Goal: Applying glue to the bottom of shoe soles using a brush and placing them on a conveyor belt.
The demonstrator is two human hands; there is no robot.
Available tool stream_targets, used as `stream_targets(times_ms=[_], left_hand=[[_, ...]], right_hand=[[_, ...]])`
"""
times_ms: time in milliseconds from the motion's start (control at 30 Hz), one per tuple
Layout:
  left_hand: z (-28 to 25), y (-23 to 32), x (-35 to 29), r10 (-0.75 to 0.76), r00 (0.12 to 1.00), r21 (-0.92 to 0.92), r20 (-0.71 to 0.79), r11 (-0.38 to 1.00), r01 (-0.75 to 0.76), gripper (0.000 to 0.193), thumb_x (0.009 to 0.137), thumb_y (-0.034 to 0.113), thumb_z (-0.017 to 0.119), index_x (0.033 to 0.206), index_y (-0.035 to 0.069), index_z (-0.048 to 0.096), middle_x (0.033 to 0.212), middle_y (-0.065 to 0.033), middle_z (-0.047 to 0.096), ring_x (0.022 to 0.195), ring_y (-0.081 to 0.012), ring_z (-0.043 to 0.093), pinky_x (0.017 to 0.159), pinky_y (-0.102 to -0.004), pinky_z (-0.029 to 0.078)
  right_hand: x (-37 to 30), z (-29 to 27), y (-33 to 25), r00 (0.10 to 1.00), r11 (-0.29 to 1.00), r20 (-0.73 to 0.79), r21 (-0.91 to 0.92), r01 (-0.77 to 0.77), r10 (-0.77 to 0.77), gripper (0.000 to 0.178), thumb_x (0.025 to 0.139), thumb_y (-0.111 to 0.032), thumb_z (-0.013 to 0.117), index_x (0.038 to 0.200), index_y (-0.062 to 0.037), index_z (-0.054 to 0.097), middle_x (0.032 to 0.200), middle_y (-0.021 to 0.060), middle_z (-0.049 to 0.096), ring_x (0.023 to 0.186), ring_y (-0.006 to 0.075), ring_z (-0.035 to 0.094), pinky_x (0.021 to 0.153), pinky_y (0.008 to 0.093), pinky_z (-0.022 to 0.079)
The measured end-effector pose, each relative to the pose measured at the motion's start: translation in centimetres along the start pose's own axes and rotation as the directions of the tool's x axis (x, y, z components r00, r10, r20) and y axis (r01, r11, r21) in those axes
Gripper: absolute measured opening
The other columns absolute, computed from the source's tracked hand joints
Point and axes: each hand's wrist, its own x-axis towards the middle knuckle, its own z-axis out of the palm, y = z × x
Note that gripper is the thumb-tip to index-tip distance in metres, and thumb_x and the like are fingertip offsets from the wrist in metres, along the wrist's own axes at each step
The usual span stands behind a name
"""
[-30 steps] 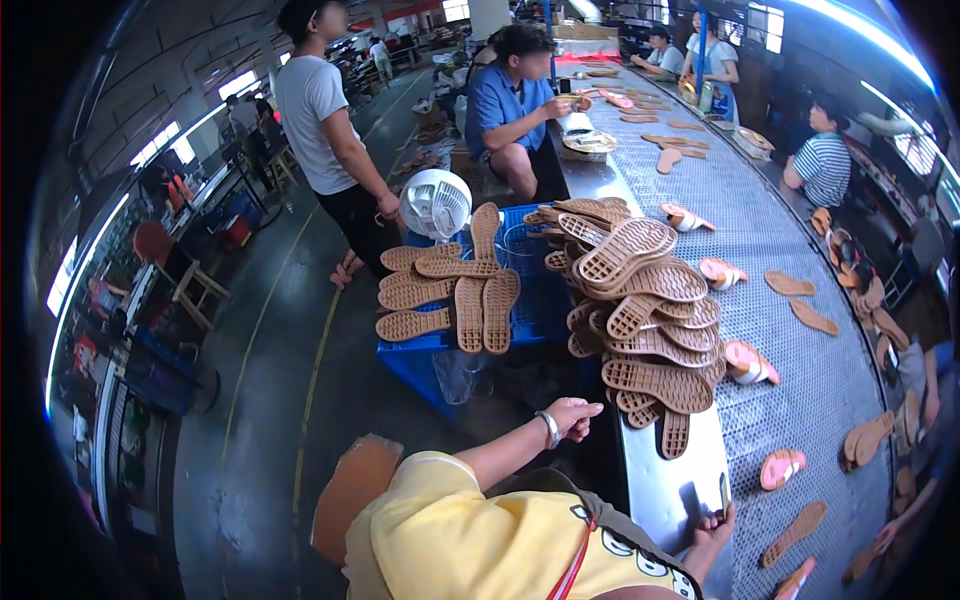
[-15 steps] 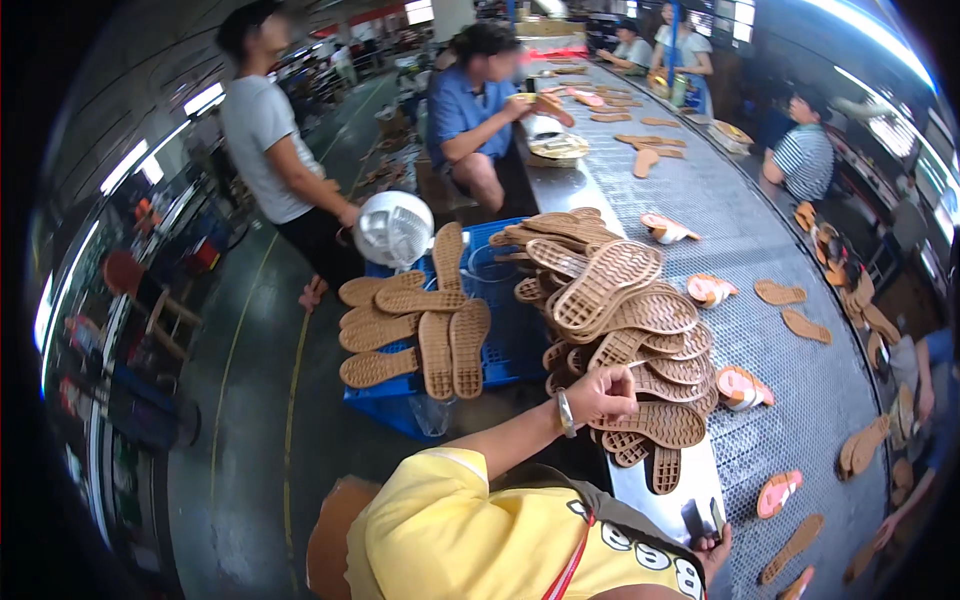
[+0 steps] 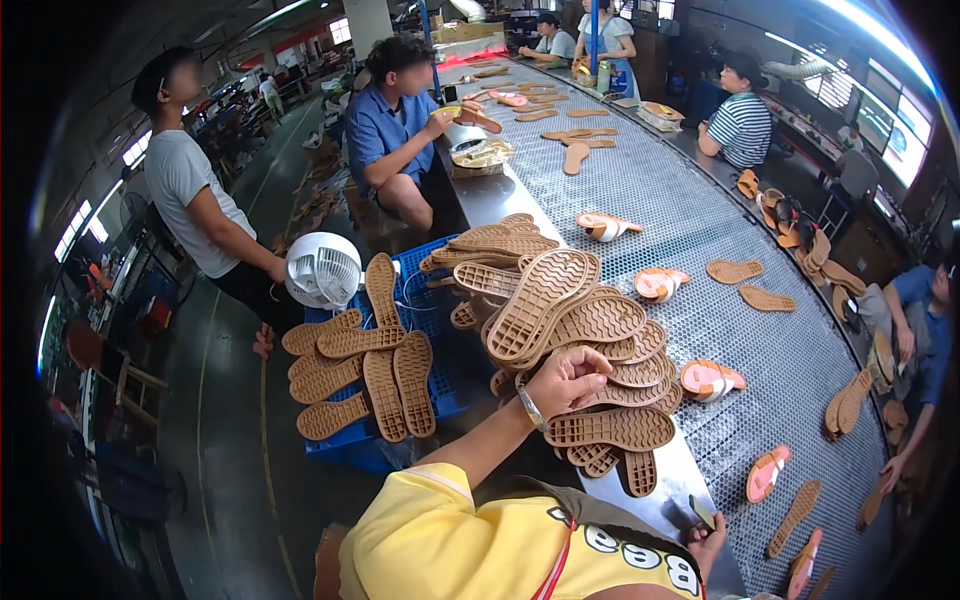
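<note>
My left hand (image 3: 568, 380), with a bracelet at the wrist, hovers over or rests against a heaped pile of brown shoe soles (image 3: 600, 322). Its fingers are curled into a pinch; whatever may be between them is too small to make out. Just below it lies a sole (image 3: 612, 429) with a wavy tread, on top of several others. Low on the right, beside the metal table edge, my right hand (image 3: 708, 545) grips a small dark flat thing (image 3: 702, 513) that looks like a phone. My yellow sleeve and shirt partly hide that arm.
Left of the pile, more soles (image 3: 383, 392) lie on a blue plastic crate (image 3: 455, 395) beside a white fan (image 3: 323, 270). Pink-and-white sandal parts (image 3: 711, 380) and loose soles lie across a perforated table (image 3: 700, 250). Co-workers sit or stand around it; one in blue (image 3: 388, 140) holds a sole.
The whole view has swung to the right, so the scene sits further left. My left hand stays pinched by the pile. The flat thing in my right hand now shows more plainly.
</note>
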Motion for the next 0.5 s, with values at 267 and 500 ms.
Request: stream_targets(times_ms=[267, 500], left_hand=[[0.0, 1.5, -1.8, 0.083, 0.996, -0.127, 0.044, 0.989, -0.076, 0.006, 0.082, 0.006, 0.061, 0.079, 0.002, 0.058, 0.061, 0.0003, 0.049, 0.049, -0.0049, 0.041, 0.045, -0.0181, 0.032], [4.9, 11.2, -4.7, 0.641, 0.426, -0.366, 0.639, 0.74, -0.564, 0.01, 0.076, 0.007, 0.066, 0.074, -0.002, 0.06, 0.056, -0.0082, 0.052, 0.042, -0.0211, 0.045, 0.037, -0.0319, 0.03]], right_hand=[[0.6, -0.5, -0.1, 1.0, 0.998, 0.017, -0.06, -0.001, 0.002, 0.02, 0.088, -0.024, 0.049, 0.076, -0.0077, 0.05, 0.054, 0.0004, 0.047, 0.036, 0.0073, 0.036, 0.029, 0.0211, 0.028], [1.3, -0.6, -0.3, 0.999, 0.997, 0.035, -0.066, -0.031, 0.033, 0.019, 0.088, -0.024, 0.049, 0.077, -0.0086, 0.051, 0.054, 0.0007, 0.048, 0.036, 0.0076, 0.036, 0.029, 0.0212, 0.028]])
